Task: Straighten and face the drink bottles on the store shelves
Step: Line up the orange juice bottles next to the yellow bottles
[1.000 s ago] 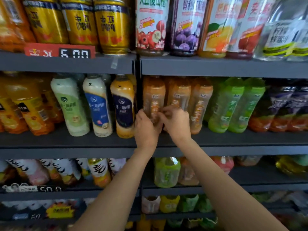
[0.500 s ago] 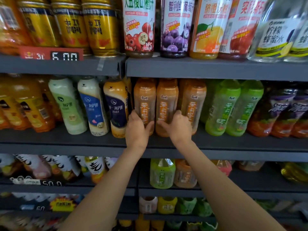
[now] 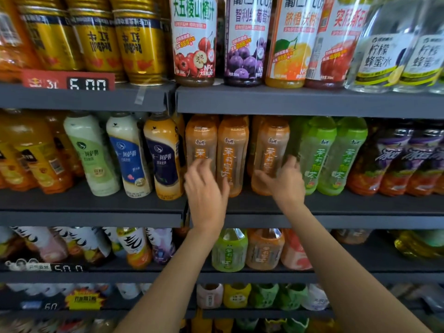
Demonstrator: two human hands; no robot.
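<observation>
Three orange tea bottles stand on the middle shelf (image 3: 336, 205) with their labels facing out. My right hand (image 3: 287, 182) grips the lower part of the right orange bottle (image 3: 271, 145), thumb on its left side and fingers round its right side, next to the green tea bottles (image 3: 317, 152). My left hand (image 3: 206, 191) hovers in front of the left orange bottle (image 3: 201, 140) with loosely bent fingers, its thumb near the middle orange bottle (image 3: 232, 150). It hides the left bottle's base. I cannot tell whether it touches the bottle.
Milk tea bottles (image 3: 127, 152) stand left of the shelf divider and dark purple-labelled bottles (image 3: 389, 162) at the right. Tall juice bottles (image 3: 194, 39) and gold cans (image 3: 141, 44) fill the shelf above. More bottles (image 3: 229, 251) line the lower shelves.
My right hand moved right onto the right orange bottle, and a gap opened between it and the middle one. My left hand loosened from the left orange bottle.
</observation>
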